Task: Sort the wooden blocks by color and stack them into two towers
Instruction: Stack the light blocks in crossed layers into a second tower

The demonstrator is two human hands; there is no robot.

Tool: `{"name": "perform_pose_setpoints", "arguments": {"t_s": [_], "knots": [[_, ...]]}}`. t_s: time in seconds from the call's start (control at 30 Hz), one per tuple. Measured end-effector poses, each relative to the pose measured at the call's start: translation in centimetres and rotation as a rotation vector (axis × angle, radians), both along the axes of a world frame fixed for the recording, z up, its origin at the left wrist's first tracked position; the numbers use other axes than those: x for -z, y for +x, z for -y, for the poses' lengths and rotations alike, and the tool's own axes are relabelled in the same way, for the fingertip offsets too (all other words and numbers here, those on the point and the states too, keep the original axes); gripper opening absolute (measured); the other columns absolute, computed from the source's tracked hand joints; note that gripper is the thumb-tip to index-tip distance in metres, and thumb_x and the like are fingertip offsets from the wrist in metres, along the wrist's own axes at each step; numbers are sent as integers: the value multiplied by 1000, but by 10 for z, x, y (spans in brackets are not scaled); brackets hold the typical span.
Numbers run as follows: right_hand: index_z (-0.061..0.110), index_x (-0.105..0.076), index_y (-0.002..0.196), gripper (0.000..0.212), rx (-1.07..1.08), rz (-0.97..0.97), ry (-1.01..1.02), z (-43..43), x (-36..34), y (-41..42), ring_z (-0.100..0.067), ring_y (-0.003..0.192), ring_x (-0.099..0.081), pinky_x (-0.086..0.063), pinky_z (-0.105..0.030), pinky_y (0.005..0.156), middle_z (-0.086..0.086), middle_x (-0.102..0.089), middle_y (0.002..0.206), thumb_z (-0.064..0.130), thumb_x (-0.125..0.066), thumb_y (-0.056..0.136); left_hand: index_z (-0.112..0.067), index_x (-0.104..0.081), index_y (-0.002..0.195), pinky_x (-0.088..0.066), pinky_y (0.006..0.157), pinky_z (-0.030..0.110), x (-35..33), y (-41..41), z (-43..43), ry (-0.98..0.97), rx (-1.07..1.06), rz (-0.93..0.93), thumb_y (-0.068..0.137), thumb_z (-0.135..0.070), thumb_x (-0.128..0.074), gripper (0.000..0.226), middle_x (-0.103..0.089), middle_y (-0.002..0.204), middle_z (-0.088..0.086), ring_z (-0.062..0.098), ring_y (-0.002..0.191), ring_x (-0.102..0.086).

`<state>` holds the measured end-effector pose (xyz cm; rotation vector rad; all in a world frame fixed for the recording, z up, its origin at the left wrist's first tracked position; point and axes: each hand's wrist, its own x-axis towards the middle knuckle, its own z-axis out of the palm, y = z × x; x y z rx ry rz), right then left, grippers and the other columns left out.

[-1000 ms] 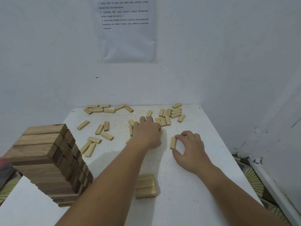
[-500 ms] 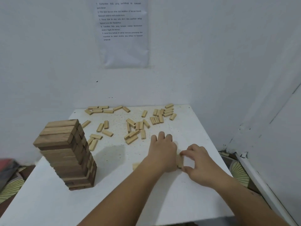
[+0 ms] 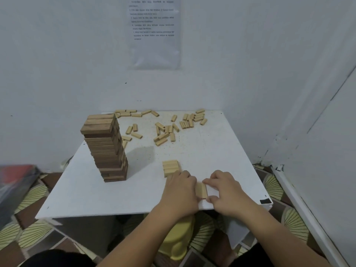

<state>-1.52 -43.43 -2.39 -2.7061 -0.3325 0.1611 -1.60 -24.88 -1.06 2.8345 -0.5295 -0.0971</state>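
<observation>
A tall tower of dark brown blocks [image 3: 107, 149] stands on the left of the white table [image 3: 134, 193]. A low layer of light blocks [image 3: 170, 166] lies near the table's middle front. Several loose light blocks [image 3: 169, 130] are scattered across the far half. Near the front edge, my left hand [image 3: 180, 191] and my right hand [image 3: 226, 191] press from both sides on a few light blocks [image 3: 201, 189] lying side by side between them. My left hand hides part of that group.
White walls close the table in at the back and right, with a printed sheet [image 3: 154, 31] taped up behind. A yellow stool [image 3: 177, 241] shows under the table's front edge. The floor is patterned tile, and a dark bag [image 3: 13, 187] lies at left.
Both hands came back from the far scatter toward the front edge, bringing light blocks along. The camera pulled back, so the dark tower sits farther away.
</observation>
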Motion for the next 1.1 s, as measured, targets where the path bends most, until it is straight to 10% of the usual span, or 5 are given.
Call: {"name": "perform_pose_setpoints", "arguments": {"t_s": [0.47, 0.63, 0.8, 1.1], "knots": [[44, -47, 145, 63, 25, -169, 207, 21, 0, 25, -5, 127, -39, -30, -38, 116, 27, -49, 120, 22, -71, 91, -28, -53, 144, -43, 100, 33, 20, 3, -20, -233, 34, -13, 86, -62, -66, 68, -50, 126, -10, 14, 117, -50], [20, -61, 138, 55, 196, -19, 302, 23, -3, 81, -12, 113, -53, -37, -2, 86, 6, -58, 117, -7, -46, 93, -31, -56, 139, -51, 88, 37, 1, 17, -12, -118, 61, -75, 88, -61, -66, 60, -53, 123, -11, 16, 111, -57], [22, -41, 154, 69, 144, 5, 105, -4, -2, 161, -27, 143, -33, -31, -44, 118, 2, -38, 156, 1, -45, 88, -28, -61, 134, -53, 83, 38, -4, 33, -6, -59, 93, -94, 88, -61, -68, 57, -56, 120, -9, 17, 109, -59], [22, -16, 161, 76, 65, -3, -300, -50, -1, 249, -35, 147, -16, -31, -56, 108, 10, -6, 169, 4, -37, 90, -26, -71, 113, -53, 72, 38, -4, 49, 0, -9, 118, -108, 83, -61, -74, 46, -54, 97, -10, 19, 90, -58]]}}
